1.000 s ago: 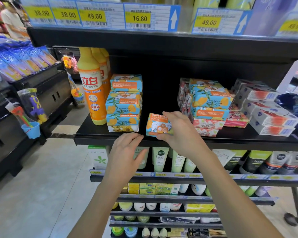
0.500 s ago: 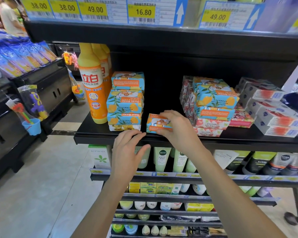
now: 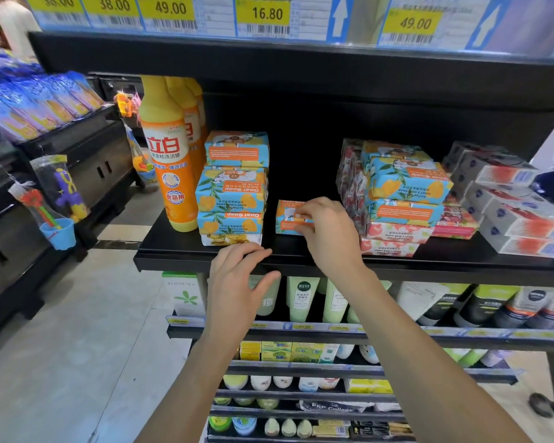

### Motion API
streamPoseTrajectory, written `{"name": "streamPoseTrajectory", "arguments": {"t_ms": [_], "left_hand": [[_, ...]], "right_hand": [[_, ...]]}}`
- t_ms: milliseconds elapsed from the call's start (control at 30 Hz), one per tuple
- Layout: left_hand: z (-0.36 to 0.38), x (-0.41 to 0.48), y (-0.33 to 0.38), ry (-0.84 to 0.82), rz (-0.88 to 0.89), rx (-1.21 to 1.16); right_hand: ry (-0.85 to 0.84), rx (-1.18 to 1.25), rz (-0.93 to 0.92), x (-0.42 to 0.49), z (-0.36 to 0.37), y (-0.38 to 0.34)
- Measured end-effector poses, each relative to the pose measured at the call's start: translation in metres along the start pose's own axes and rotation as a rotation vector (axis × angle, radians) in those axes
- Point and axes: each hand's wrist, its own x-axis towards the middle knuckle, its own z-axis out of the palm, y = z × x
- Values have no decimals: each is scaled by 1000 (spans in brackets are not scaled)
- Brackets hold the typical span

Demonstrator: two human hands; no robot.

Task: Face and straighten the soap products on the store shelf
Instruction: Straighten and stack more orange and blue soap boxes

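Right hand (image 3: pixel 328 231) pinches lone Goat Soap box (image 3: pixel 285 219), upright on shelf (image 3: pixel 173 247), long axis left-right, just beyond its fingers. Left hand (image 3: pixel 237 282) relaxed, empty, fingertips at shelf lip, below-left of box. Goat Soap stack (image 3: pixel 232 199) just left of box; right hand nearer.

- Left hand (image 3: pixel 237 282): bare, slim, seen from the back, knuckles faintly marked.
- Right hand (image 3: pixel 330 238): bare too, seen from the back; its nails are too small to make out.
- Left forearm (image 3: pixel 186 388): bare from the wrist to the frame's lower edge, smooth and slender.
- Right forearm (image 3: pixel 429 362): bare likewise, widening toward the lower right corner.
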Motion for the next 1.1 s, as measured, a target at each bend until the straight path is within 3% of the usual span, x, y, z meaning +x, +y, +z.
{"name": "streamPoseTrajectory", "arguments": {"t_ms": [533,633,767,833,967,1100], "left_hand": [[2,-1,0,0,-12,15],[1,-1,0,-3,-9,4],[1,0,1,-7,-15,-16],[1,0,1,-7,-12,-21],[1,0,0,-1,-14,-19],[-2,-1,3,-24,-25,-27]], "right_hand": [[-45,-80,189,74,22,7],[-23,82,206,74,25,7],[102,615,189,66,-2,-19],[28,836,148,66,-21,-38],[-209,803,88,79,-36,-63],[-263,735,93,90,-28,-67]]}}
